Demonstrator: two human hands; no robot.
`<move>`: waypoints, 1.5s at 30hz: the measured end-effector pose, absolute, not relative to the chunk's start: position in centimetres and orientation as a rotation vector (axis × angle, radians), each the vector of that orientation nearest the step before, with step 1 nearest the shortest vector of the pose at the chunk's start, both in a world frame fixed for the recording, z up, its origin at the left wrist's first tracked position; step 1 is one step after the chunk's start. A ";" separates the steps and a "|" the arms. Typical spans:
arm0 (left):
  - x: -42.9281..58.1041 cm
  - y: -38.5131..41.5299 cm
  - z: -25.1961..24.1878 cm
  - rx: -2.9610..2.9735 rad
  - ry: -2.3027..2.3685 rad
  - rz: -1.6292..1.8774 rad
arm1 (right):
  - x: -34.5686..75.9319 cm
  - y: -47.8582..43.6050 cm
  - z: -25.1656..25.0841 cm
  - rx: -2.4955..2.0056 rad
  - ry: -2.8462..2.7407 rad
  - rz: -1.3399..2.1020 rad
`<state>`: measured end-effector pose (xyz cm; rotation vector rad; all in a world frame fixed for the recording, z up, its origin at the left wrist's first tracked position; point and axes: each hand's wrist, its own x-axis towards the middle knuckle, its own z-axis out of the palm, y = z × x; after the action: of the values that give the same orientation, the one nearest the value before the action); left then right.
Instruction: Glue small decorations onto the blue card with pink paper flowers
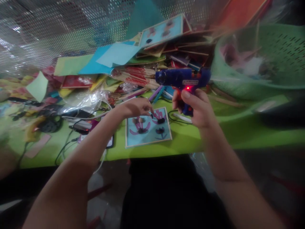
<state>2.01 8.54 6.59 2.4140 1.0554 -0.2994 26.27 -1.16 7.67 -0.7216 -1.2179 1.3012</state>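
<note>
My right hand (199,106) grips a blue hot glue gun (181,77) by its handle. The gun's nozzle points left, and a red light glows on its body. Below and to the left lies a light-blue craft picture (147,138) with a pale stick frame, purple flower shapes and dark and tan pieces stuck on it. Over its upper edge bends my left hand (139,106), fingers pinched together at a small dark piece (152,116). Blur hides the piece's exact kind.
A green basket (238,84) with scraps stands at right. Behind the picture pile up coloured paper (119,54), sticks (135,74) and another framed picture (162,31). Cables and a phone (110,142) lie left on the green tablecloth (186,141), near a yellow-and-black tool (35,127).
</note>
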 end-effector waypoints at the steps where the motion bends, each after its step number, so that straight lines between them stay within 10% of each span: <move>1: 2.0 8.5 6.7 2.411 1.061 -0.303 | 26.3 -1.2 7.7 -0.723 -1.218 1.298; 45: 2.7 4.3 5.8 2.247 1.411 0.309 | 26.3 -0.9 7.5 -0.761 -1.242 1.329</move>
<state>2.66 4.27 5.77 2.2465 1.4113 0.3086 26.31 -0.88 7.51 -0.7610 -1.2421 1.3293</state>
